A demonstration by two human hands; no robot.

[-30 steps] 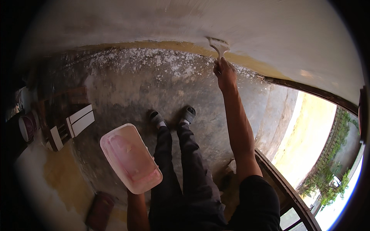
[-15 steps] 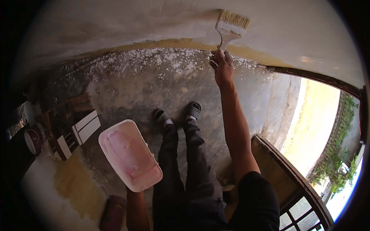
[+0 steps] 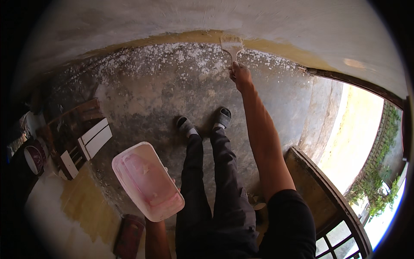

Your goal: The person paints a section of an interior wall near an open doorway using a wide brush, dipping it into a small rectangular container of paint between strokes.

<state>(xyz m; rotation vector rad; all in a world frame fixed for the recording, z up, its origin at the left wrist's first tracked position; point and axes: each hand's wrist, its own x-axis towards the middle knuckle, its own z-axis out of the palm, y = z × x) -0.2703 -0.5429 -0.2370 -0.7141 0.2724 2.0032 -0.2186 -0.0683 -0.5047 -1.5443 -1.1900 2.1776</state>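
Observation:
In my right hand point(image 3: 240, 76), closed round its handle, is a wide flat paintbrush point(image 3: 233, 46). Its bristles meet the lower part of the wall point(image 3: 172, 21), at the yellowish-brown strip above the floor. My left hand point(image 3: 177, 186) is mostly hidden beneath a pinkish-white plastic tub point(image 3: 148, 175); only a bit of its fingers shows at the tub's right side. The tub is tilted, its inside coated with pinkish-white residue. Above the strip the wall is pale and streaky.
White flakes and splashes point(image 3: 189, 58) cover the floor along the wall. At the left stand a wooden piece with white slats point(image 3: 95, 137) and a round bucket point(image 3: 34, 157). A dark red container point(image 3: 129, 235) stands lower left. An open door point(image 3: 330, 198) and bright doorway lie right.
My right hand has brought the paintbrush down and to the left, from the pale wall to the yellowish strip. The tub has shifted slightly down in view, still held by my left hand.

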